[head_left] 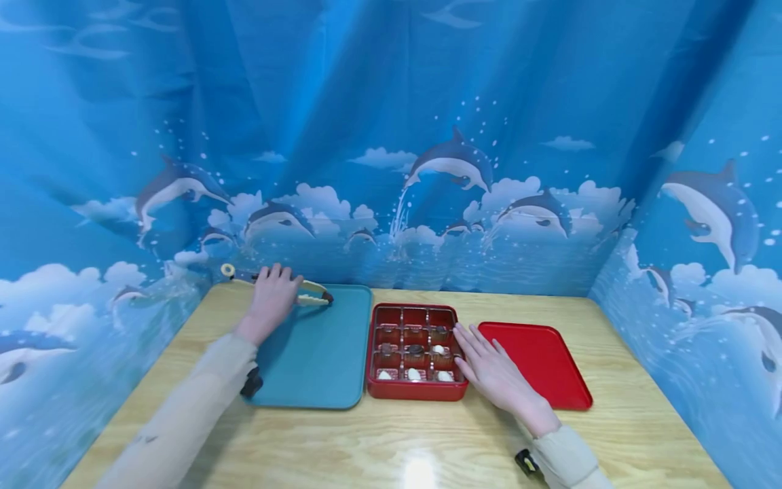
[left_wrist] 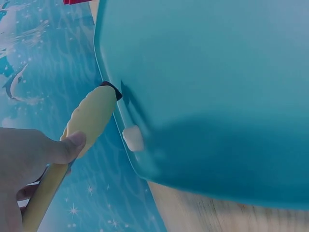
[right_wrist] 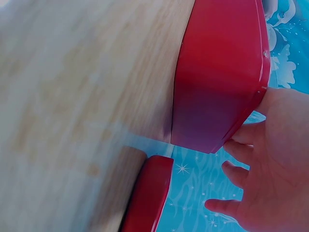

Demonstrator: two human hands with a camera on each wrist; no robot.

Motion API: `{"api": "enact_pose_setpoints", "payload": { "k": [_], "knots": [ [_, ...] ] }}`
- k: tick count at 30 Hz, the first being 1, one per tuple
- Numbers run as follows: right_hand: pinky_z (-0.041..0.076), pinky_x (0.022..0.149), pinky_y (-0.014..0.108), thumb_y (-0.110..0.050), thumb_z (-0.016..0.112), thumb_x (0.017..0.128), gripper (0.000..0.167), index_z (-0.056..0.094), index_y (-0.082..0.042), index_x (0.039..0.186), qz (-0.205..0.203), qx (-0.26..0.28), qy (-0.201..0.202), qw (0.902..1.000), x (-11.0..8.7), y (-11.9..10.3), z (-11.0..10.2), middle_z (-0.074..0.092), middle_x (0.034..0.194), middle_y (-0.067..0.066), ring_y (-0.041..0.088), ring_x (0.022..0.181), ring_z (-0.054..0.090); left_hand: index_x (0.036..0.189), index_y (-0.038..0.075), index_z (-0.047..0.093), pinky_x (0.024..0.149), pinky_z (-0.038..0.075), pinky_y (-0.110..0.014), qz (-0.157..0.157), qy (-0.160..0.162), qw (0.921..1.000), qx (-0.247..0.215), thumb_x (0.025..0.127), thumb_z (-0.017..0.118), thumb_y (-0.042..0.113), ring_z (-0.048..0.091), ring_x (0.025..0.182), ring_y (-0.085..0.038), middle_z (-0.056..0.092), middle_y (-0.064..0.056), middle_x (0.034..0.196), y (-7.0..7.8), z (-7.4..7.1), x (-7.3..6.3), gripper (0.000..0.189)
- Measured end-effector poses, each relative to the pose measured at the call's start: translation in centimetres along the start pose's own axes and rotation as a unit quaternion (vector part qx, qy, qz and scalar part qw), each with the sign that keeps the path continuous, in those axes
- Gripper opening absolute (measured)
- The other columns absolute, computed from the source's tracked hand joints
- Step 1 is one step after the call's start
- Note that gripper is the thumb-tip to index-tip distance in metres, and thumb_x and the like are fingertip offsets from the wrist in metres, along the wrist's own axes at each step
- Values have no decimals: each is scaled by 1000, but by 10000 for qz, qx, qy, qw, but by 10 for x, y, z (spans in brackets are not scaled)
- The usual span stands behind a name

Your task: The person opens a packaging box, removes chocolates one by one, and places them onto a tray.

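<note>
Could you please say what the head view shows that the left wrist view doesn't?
Only the head view shows the right hand against the square red box, the small white and brown pieces inside and the flat red panel. Only the left wrist view shows a small white block on the teal rectangular tray. Both show that tray and the left hand holding cream tongs, dark at the tip.

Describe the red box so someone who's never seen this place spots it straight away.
On the wooden table, find the large blue-green tray. Just right of it stands the red box, with the right hand touching its right side. Unlike the shallow red piece farther right, it is divided into nine compartments, several holding small dark or white morsels.
</note>
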State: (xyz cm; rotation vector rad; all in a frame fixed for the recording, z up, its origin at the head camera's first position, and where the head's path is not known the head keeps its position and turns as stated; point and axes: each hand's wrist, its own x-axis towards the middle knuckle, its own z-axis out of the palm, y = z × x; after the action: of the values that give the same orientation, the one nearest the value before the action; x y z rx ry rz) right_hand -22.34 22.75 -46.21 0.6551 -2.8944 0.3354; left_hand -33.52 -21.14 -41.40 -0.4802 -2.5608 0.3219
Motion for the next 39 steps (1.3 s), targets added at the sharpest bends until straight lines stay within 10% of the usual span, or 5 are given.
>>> {"api": "enact_pose_setpoints", "payload": {
  "k": [9, 21, 39],
  "knots": [
    [28, 115, 65, -33, 55, 104, 63, 35, -5, 157, -22, -75, 9, 10000, 0, 1, 1, 32, 164, 12, 38, 150, 28, 112, 8, 75, 82, 43, -49, -91, -401, 9990, -201, 84, 84, 25, 56, 100, -39, 65, -19, 101, 6, 5, 7, 34],
    [25, 116, 65, -33, 54, 105, 64, 32, -5, 158, 35, -1, -94, 9999, 0, 0, -2, 30, 165, 12, 38, 152, 23, 130, 4, 67, 81, 44, -51, -133, 463, 9962, -726, 85, 84, 28, 56, 103, -40, 65, -22, 111, 7, -13, -4, 54],
    [26, 115, 65, -33, 54, 105, 63, 34, -5, 158, -2, -61, -22, 10000, 0, 1, 0, 33, 163, 13, 38, 151, 26, 139, 12, 63, 87, 47, -46, 385, 754, 9910, -1036, 91, 76, 37, 57, 109, -32, 65, -13, 118, 77, -58, 20, 55]
  ]
}}
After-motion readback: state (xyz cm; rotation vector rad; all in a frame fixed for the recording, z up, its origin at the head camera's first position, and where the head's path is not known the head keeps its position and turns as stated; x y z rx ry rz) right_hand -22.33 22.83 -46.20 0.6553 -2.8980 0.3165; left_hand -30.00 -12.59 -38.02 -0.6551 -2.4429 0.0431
